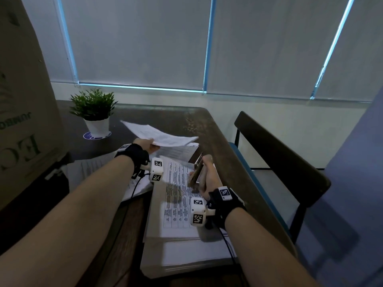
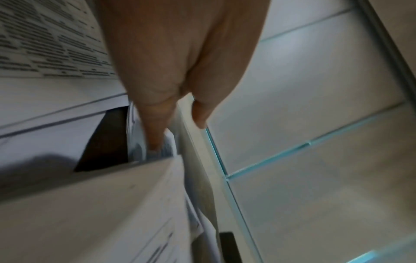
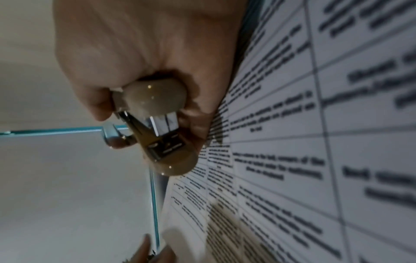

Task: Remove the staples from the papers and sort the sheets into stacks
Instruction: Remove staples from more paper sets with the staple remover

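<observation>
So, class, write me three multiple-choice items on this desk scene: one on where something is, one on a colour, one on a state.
1. Where does the potted plant stand?
A. at the desk's far left
B. on the chair
C. on the near paper stack

2. What colour is the plant's pot?
A. red
B. white
C. black

3. What is the state of the sheets in the left hand?
A. lying flat on the desk
B. crumpled into a ball
C. lifted above the desk

Answers: 1 A, the plant stands in the far left corner of the desk. 2 B, the pot is plainly white. 3 C, the left hand pinches the sheets in the air, while the right hand grips the stapler.
</observation>
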